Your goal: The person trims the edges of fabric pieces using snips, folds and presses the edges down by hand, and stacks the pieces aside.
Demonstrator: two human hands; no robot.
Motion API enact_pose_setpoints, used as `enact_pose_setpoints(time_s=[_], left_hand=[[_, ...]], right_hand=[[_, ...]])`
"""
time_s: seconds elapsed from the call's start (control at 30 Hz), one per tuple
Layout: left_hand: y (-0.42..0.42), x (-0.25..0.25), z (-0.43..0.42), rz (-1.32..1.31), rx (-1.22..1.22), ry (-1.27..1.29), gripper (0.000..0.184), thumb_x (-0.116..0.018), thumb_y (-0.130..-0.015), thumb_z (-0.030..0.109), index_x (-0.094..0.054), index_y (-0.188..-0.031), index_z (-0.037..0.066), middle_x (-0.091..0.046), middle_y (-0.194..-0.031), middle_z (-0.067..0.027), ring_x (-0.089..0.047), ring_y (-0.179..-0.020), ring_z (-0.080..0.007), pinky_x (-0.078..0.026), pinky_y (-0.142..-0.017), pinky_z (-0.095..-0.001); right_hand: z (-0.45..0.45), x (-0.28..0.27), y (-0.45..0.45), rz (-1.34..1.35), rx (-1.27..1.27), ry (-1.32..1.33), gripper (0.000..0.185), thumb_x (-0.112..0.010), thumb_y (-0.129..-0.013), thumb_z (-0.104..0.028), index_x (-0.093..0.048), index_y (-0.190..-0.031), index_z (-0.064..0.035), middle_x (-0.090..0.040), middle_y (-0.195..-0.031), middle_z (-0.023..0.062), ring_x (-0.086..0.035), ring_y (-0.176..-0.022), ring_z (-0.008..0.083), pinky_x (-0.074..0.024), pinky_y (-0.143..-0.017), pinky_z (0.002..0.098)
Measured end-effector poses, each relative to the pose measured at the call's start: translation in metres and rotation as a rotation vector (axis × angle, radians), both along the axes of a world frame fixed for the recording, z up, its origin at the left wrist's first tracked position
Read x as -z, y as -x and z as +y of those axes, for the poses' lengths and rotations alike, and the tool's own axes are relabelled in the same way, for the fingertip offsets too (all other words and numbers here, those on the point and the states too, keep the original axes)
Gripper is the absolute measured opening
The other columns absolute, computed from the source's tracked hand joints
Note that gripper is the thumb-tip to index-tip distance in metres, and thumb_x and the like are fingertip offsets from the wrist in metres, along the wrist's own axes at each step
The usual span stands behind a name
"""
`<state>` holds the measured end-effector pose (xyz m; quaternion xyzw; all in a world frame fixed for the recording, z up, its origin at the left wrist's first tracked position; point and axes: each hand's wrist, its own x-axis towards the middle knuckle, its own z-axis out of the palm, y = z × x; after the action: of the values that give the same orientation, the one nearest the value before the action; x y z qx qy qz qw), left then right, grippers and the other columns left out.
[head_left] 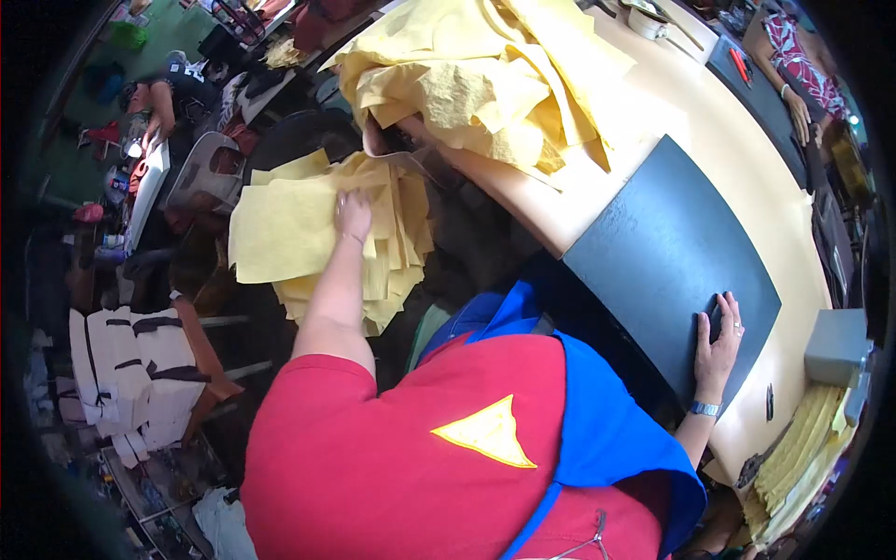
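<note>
yellow sheets under left fingers look light and soft, best pinched at the edge; dark mat beneath parted right fingers; both grips unclear.

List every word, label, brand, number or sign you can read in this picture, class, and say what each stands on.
No readable text.
Square yellow fabric-like sheets: no lettering visible.
Dark, flat rectangular board: no lettering visible.
Silvery metal wristwatch: any markings too small to read.
Small, mixed-colour background items: any print too blurred.
</note>
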<state>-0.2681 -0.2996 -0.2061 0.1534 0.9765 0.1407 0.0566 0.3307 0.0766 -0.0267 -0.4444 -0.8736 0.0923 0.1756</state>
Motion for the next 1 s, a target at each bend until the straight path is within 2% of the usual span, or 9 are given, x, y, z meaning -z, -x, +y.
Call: enact_pose_setpoints(time_s=[0.1,0.23,0.33,0.4,0.53,0.63,0.77,0.93,1.0], left_hand=[[-0.053,0.016,-0.002,-0.164,-0.190,0.144,0.077,-0.054,-0.088,0.057,-0.035,-0.150,0.017,-0.023,-0.158,-0.0201,-0.022,-0.144,-0.0428,-0.028,-0.116,-0.0456],[0.040,0.098,-0.044,-0.222,0.265,0.131,0.069,-0.055,-0.088,0.056,-0.047,-0.142,0.015,-0.049,-0.138,-0.0280,-0.048,-0.129,-0.0402,-0.039,-0.109,-0.0453],[0.020,-0.071,0.024,0.017,-0.291,-0.117,0.034,-0.051,-0.098,0.030,-0.067,-0.106,0.000,-0.067,-0.109,-0.0235,-0.063,-0.104,-0.0363,-0.050,-0.091,-0.0412],[0.068,-0.094,0.043,0.468,0.052,-0.883,0.028,-0.054,-0.099,0.021,-0.065,-0.115,0.000,-0.067,-0.113,-0.0166,-0.064,-0.101,-0.0273,-0.049,-0.091,-0.0363],[-0.051,-0.261,0.172,0.595,0.421,-0.835,0.029,-0.061,-0.093,0.014,-0.063,-0.119,0.000,-0.066,-0.113,-0.0143,-0.062,-0.105,-0.0286,-0.047,-0.096,-0.0371],[-0.129,-0.275,0.252,0.453,0.990,-0.645,0.043,-0.074,-0.080,0.014,-0.063,-0.121,0.005,-0.060,-0.122,-0.0147,-0.055,-0.115,-0.0294,-0.042,-0.103,-0.0382],[-0.177,-0.213,0.338,0.732,0.981,-0.026,0.032,-0.065,-0.086,0.016,-0.067,-0.118,0.015,-0.057,-0.131,-0.0148,-0.051,-0.125,-0.0317,-0.042,-0.103,-0.0419],[-0.223,-0.231,0.378,0.212,0.908,-0.762,0.017,-0.058,-0.091,0.012,-0.067,-0.106,0.010,-0.070,-0.097,-0.0161,-0.067,-0.088,-0.0358,-0.055,-0.077,-0.0408],[-0.279,-0.265,0.356,-0.016,1.062,-0.918,0.018,-0.058,-0.091,0.007,-0.067,-0.106,0.009,-0.070,-0.097,-0.0187,-0.069,-0.088,-0.0354,-0.055,-0.077,-0.0404]], right_hand=[[-0.003,-0.003,0.003,-0.009,0.014,0.004,0.043,-0.064,-0.092,-0.028,-0.056,-0.131,-0.0105,-0.049,-0.145,0.0114,-0.041,-0.138,0.0312,-0.0223,-0.115,0.0549],[-0.007,-0.011,0.008,0.029,0.037,0.005,0.042,-0.067,-0.089,-0.024,-0.058,-0.127,-0.0098,-0.052,-0.142,0.0116,-0.042,-0.137,0.0319,-0.0247,-0.114,0.0545],[-0.009,-0.013,0.010,0.026,0.051,-0.002,0.043,-0.068,-0.087,-0.025,-0.059,-0.126,-0.0099,-0.052,-0.141,0.0113,-0.043,-0.136,0.0316,-0.0257,-0.114,0.0547],[-0.012,-0.018,0.013,0.021,0.069,-0.002,0.043,-0.069,-0.087,-0.026,-0.059,-0.126,-0.0099,-0.053,-0.140,0.0111,-0.044,-0.136,0.0317,-0.0260,-0.114,0.0550],[-0.013,-0.018,0.013,0.033,0.077,-0.001,0.043,-0.069,-0.087,-0.029,-0.060,-0.124,-0.0106,-0.054,-0.139,0.0099,-0.044,-0.135,0.0310,-0.0263,-0.114,0.0561],[-0.012,-0.016,0.011,0.028,0.075,-0.014,0.043,-0.070,-0.087,-0.031,-0.060,-0.124,-0.0110,-0.054,-0.138,0.0100,-0.045,-0.135,0.0309,-0.0266,-0.113,0.0570],[-0.014,-0.015,0.010,0.053,0.069,-0.015,0.043,-0.070,-0.086,-0.032,-0.061,-0.122,-0.0105,-0.054,-0.138,0.0110,-0.045,-0.134,0.0327,-0.0262,-0.113,0.0578],[-0.010,-0.014,0.003,0.298,-0.005,0.053,0.044,-0.066,-0.091,-0.033,-0.059,-0.126,-0.0074,-0.056,-0.134,0.0162,-0.049,-0.130,0.0300,-0.0393,-0.108,0.0477],[-0.006,-0.007,0.001,0.758,0.024,0.487,0.047,-0.062,-0.094,-0.034,-0.055,-0.130,-0.0042,-0.057,-0.132,0.0171,-0.053,-0.125,0.0268,-0.0443,-0.103,0.0426]])
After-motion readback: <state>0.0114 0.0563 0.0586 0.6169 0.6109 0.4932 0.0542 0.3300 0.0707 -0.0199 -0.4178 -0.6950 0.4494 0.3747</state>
